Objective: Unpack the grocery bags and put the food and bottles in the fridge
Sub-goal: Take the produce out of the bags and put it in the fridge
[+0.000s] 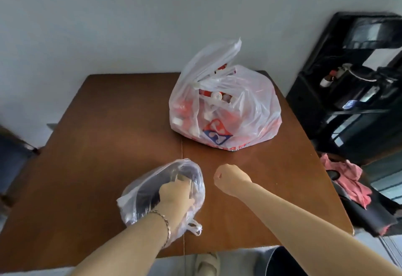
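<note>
A small clear plastic bag [139, 197] with dark contents lies on the near part of the brown wooden table [108, 127]. My left hand [176, 193] grips the top of this bag, fingers curled into the plastic. My right hand [230, 180] hovers just to the right of it, curled into a fist and holding nothing. Farther back on the table stands a large white grocery bag [226, 110] with a red and blue logo. Its mouth gapes and several red and white bottles show inside.
A black water dispenser [352, 84] stands to the right of the table. A pink cloth [345, 177] lies over a dark chair at the right edge. Another chair [13, 153] sits at the left. A grey wall runs behind the table.
</note>
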Action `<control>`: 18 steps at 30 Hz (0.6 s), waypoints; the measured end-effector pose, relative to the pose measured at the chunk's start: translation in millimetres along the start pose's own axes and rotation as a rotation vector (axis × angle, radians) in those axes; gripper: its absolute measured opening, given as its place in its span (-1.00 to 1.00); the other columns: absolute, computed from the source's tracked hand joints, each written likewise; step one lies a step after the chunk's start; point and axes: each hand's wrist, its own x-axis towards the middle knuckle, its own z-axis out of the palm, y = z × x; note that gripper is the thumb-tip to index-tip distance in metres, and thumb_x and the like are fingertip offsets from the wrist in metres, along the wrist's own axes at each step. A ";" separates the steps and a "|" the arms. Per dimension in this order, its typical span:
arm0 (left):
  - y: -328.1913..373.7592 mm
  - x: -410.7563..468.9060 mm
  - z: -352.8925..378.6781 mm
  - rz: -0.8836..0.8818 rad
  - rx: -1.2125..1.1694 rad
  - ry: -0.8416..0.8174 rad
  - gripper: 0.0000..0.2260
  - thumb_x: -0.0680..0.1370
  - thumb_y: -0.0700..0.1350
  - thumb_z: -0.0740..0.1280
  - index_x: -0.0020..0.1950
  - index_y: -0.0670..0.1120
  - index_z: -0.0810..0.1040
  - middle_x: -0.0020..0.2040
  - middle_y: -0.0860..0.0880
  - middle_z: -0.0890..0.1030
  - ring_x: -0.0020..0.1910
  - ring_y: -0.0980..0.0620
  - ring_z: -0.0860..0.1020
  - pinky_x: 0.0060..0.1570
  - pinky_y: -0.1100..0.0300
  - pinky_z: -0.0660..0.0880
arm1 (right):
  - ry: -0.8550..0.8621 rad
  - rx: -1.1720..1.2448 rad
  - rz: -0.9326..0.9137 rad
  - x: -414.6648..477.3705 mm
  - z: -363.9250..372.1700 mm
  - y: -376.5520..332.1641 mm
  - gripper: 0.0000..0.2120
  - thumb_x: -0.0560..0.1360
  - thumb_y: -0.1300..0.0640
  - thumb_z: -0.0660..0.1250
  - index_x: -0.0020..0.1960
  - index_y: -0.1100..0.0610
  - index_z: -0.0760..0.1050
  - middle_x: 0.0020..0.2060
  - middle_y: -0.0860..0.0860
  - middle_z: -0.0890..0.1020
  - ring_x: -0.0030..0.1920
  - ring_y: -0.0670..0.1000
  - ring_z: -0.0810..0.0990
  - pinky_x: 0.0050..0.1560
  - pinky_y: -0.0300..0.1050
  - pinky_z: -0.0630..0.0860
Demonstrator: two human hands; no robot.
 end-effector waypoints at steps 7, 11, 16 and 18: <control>-20.0 30.7 -22.1 -0.016 -0.242 -0.148 -0.72 0.60 -0.19 0.17 0.29 -0.09 0.48 0.18 -0.06 0.58 0.15 -0.06 0.57 0.05 0.14 0.49 | -0.101 -0.068 -0.114 43.6 -9.1 -32.3 -0.75 0.55 0.18 0.15 0.13 0.14 0.55 0.05 0.06 0.62 0.04 0.12 0.59 -0.04 -0.10 0.50; -54.6 53.5 -49.4 0.001 -0.371 -0.151 -0.84 0.58 -0.15 0.19 -0.04 -0.13 0.56 -0.21 -0.03 0.62 -0.08 -0.07 0.63 -0.12 0.15 0.48 | -0.164 -0.098 -0.150 49.5 -11.9 -45.2 -0.76 0.55 0.17 0.12 0.08 0.19 0.53 0.04 0.10 0.62 -0.04 0.10 0.56 -0.10 -0.13 0.46; -86.1 81.8 -79.5 0.015 -0.530 -0.112 -0.69 0.60 -0.07 0.13 -0.32 -0.08 0.43 -0.37 -0.03 0.60 -0.29 -0.03 0.57 -0.07 0.13 0.50 | -0.419 0.104 -0.122 49.5 2.9 -62.1 -0.60 0.57 -0.18 0.11 -0.13 0.14 0.47 -0.18 0.04 0.53 -0.19 0.01 0.47 -0.14 -0.19 0.37; -101.4 94.4 -87.3 -0.035 -0.650 -0.107 -0.64 0.61 -0.10 0.12 -0.38 -0.12 0.44 -0.51 0.00 0.55 -0.38 0.00 0.52 -0.19 0.19 0.49 | -0.443 0.229 -0.093 55.7 5.2 -68.5 -0.60 0.53 -0.21 0.18 0.00 0.14 0.47 -0.14 0.03 0.51 -0.15 0.00 0.46 -0.15 -0.20 0.37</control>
